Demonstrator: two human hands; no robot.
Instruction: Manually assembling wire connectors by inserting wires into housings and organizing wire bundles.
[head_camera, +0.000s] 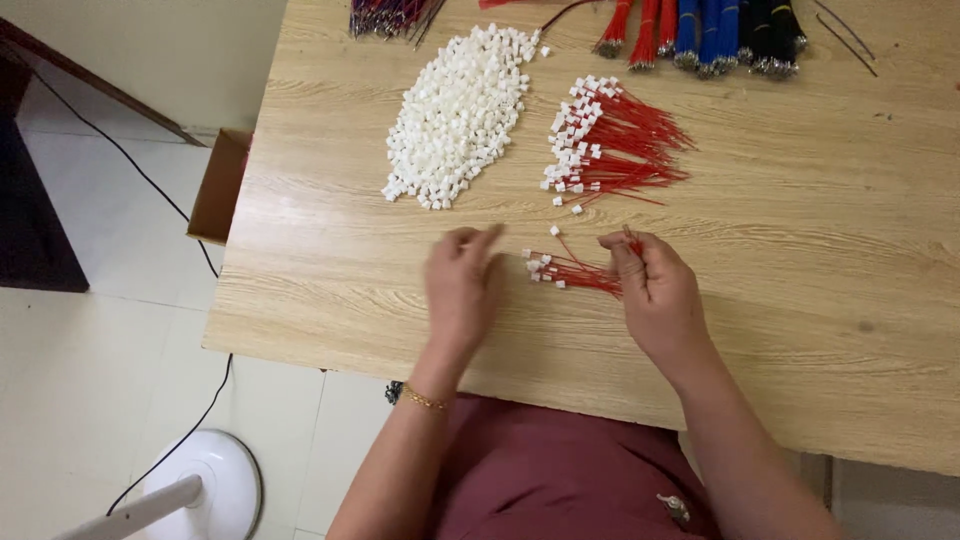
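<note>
My right hand (655, 290) pinches a small bundle of red wires (580, 272) near the table's (800, 330) front edge; my left hand (462, 280) hovers open beside it. Farther back lie finished wires (610, 145) and white connectors (460, 115).

Right hand (660, 292) pinches red wire bundle (578, 272); left hand (462, 282) empty.

Even, soft indoor light over the wooden table (800, 330); only faint shadows under both hands. No glare on the table. Fingertips slightly motion-blurred. Mild wide-angle bending of the table's edges; floor left of the table bright.
</note>
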